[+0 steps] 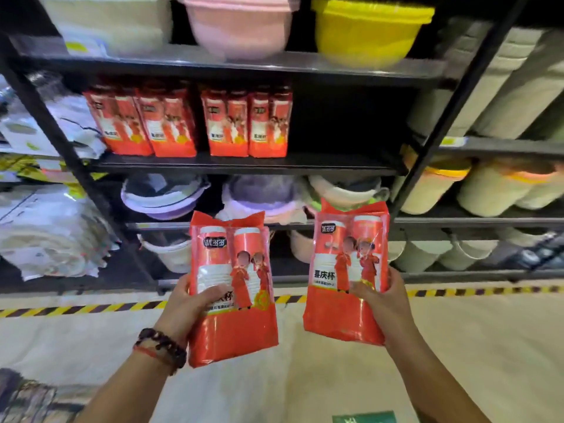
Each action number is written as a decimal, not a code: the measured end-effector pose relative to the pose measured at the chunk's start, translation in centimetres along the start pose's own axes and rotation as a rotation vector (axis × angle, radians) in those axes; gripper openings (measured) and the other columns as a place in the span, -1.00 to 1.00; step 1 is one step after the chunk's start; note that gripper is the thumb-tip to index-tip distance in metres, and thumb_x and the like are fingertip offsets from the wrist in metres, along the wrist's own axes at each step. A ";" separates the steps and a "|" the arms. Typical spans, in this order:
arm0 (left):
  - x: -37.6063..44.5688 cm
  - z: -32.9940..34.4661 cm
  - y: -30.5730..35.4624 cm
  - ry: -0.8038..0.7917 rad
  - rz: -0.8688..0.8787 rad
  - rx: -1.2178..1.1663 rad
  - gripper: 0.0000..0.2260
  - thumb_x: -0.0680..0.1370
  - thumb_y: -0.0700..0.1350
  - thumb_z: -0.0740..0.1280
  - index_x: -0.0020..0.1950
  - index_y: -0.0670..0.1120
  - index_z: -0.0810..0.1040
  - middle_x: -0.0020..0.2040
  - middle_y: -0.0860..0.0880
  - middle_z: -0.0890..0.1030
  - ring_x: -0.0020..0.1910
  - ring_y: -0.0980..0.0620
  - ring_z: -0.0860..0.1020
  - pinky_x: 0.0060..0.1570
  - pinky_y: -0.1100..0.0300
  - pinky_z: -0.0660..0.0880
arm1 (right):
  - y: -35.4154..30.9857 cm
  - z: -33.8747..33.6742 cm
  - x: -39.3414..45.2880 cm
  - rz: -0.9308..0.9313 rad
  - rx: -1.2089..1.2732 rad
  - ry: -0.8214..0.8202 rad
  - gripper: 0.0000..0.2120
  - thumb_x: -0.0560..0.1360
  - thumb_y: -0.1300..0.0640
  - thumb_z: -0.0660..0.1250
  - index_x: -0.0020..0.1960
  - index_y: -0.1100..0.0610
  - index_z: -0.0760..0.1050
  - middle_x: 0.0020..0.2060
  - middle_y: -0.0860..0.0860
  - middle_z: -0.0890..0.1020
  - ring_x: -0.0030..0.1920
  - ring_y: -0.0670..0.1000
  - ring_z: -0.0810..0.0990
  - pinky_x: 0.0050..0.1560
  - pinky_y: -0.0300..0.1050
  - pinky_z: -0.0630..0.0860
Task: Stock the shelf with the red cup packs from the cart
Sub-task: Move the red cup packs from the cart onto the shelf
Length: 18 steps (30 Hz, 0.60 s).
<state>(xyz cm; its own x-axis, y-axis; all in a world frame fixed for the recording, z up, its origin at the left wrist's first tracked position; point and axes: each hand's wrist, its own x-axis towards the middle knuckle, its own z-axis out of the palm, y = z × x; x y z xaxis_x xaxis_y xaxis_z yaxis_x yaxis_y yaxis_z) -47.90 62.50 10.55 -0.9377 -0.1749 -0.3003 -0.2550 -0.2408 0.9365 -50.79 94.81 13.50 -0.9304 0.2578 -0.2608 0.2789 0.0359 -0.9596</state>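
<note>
on the far left, past the black upright, sit pale plastic-wrapped goods that are too blurred to name. the left hand (186, 303) grips 1 red cup pack (233, 288) by its lower left edge, thumb across the front film and fingers curled behind, holding it upright in front of the lower shelves. a beaded bracelet (161, 346) circles that wrist. above it, the middle shelf (244, 166) already carries 4 shelved packs (189, 123) standing upright in 2 pairs along its left half, while its right half toward the right corner is dark and bare. the right hand (381, 300) grips a second pack (346, 273) near its lower right edge, thumb on the front, also upright and apart from the first. higher up stand a pink basin (241, 22) and a yellow basin (369, 29); to the right lie rolls of pale cups. the cart is not in view. these packs look light: stacked paper cups in thin glossy film. the film is probably slippery and the cups would crush under a hard squeeze, so i would hold low around the cup columns, not the loose crimped top, and stand each on its flat base in the bare right half of the shelf, beside the row.
</note>
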 end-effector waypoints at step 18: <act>19.4 6.9 5.4 -0.158 -0.011 -0.015 -0.21 -0.03 0.03 0.65 0.17 -0.03 0.53 0.00 -0.13 0.72 -0.08 -0.16 0.71 -0.21 0.02 0.63 | -5.8 4.2 15.6 -0.038 -0.052 0.059 -0.34 0.32 0.18 0.61 0.24 -0.08 0.30 0.06 -0.07 0.59 0.03 -0.01 0.60 -0.12 -0.04 0.53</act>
<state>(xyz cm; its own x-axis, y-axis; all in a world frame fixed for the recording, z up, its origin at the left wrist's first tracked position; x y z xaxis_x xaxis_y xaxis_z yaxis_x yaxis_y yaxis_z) -69.04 64.37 11.03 -0.9607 -0.0200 -0.2767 -0.2626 -0.2565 0.9302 -67.89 94.60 14.53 -0.9252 0.3117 -0.2166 0.2576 0.0966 -0.9614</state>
